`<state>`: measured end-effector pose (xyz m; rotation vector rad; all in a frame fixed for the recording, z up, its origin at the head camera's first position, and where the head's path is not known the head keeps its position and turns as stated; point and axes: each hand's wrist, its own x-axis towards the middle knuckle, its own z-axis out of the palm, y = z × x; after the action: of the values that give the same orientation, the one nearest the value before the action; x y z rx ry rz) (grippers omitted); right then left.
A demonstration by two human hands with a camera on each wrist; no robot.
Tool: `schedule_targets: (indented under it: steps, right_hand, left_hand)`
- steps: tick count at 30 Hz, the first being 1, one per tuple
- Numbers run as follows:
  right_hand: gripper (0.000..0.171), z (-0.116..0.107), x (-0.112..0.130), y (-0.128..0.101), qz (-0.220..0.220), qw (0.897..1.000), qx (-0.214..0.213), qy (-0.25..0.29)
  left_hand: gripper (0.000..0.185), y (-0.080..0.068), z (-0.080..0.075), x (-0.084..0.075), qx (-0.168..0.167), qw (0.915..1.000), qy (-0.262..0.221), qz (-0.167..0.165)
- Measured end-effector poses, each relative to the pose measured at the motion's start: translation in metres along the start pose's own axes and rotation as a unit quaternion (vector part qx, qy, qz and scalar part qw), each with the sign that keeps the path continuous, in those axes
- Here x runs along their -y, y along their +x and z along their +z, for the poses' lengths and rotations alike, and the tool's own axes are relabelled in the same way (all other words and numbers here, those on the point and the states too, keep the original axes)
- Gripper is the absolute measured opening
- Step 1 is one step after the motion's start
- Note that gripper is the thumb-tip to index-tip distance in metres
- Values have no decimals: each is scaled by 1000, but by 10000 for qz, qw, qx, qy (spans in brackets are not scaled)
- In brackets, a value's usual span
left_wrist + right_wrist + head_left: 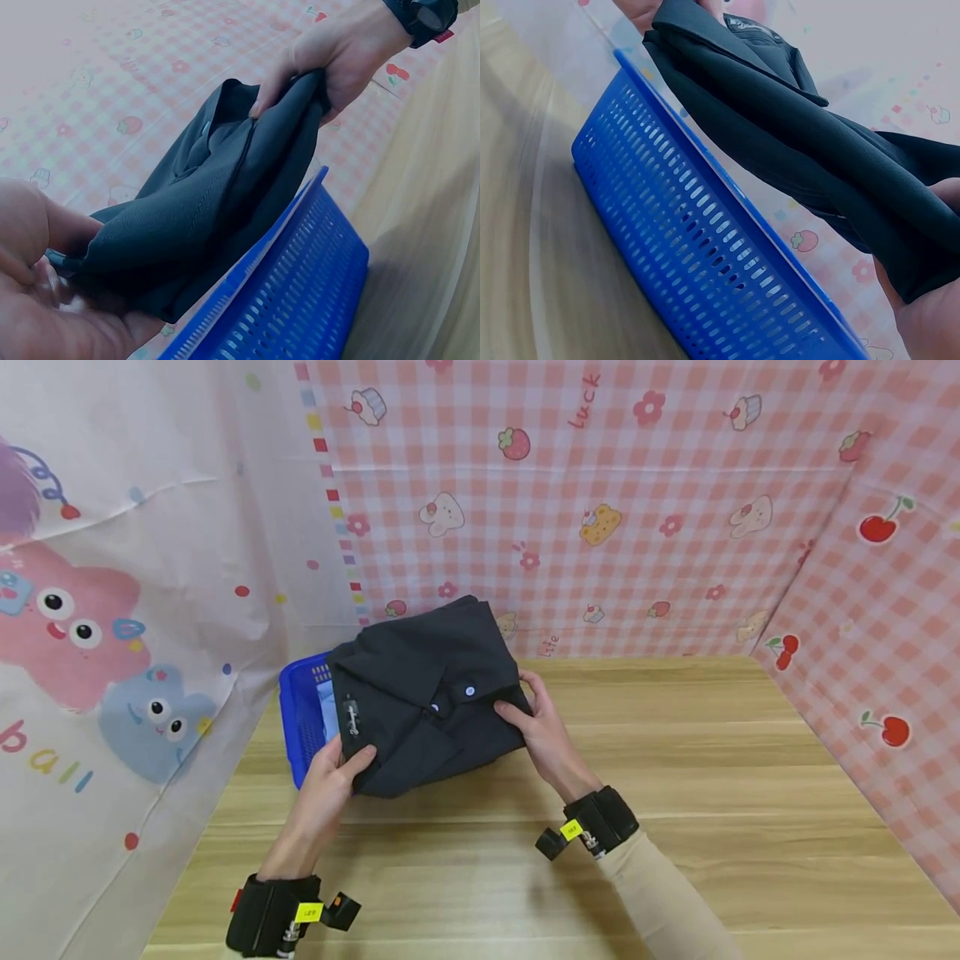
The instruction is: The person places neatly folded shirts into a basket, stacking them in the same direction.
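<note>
A folded black shirt (405, 652) with pale buttons and a label at its collar hangs between both hands, over a blue plastic basket (294, 710). My left hand (330, 772) pinches its left edge near the label, thumb on top. At the opposite edge my right hand (547, 735) grips the cloth, thumb on top and fingers underneath. In both wrist views the shirt (195, 202) sags a little above the basket's rim (727, 180). Some light blue cloth (327, 706) shows inside the basket; the shirt hides most of the rest.
The basket stands on a wooden table (712, 793) near its back left. A pink checked cloth wall (600, 468) rises behind, another checked wall (885, 635) at the right, and a white cartoon-printed sheet (180, 593) at the left.
</note>
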<state>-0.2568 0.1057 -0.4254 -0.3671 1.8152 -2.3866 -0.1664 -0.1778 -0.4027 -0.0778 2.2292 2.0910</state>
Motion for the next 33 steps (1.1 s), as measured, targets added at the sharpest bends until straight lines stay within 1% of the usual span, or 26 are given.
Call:
schedule_targets:
  steps: [5, 10, 15, 21, 25, 29, 33]
  right_hand:
    - [46, 4, 3, 6, -46, 10000, -57, -7]
    - [47, 7, 3, 11, -100, 9999, -117, -19]
    - [49, 9, 0, 15, -97, 9998, -199, -26]
    - [51, 11, -3, 21, -68, 9997, -225, -38]
    - [50, 13, -3, 25, -69, 9997, -240, -79]
    - [49, 15, -2, 29, -106, 9997, -181, -116]
    - [47, 17, -2, 33, -164, 9996, -145, -178]
  left_hand:
    - [50, 6, -2, -5, 23, 10000, -19, 92]
    - [50, 13, -3, -4, 12, 9999, 23, 149]
    - [50, 18, -4, -2, -25, 10000, -48, 70]
    - [50, 24, -9, -3, -31, 9999, -160, -1]
    - [50, 26, -13, -6, 4, 10000, -34, 29]
    - [52, 29, -16, -8, -23, 9999, 84, 104]
    - [51, 32, -19, -8, -83, 9998, 157, 104]
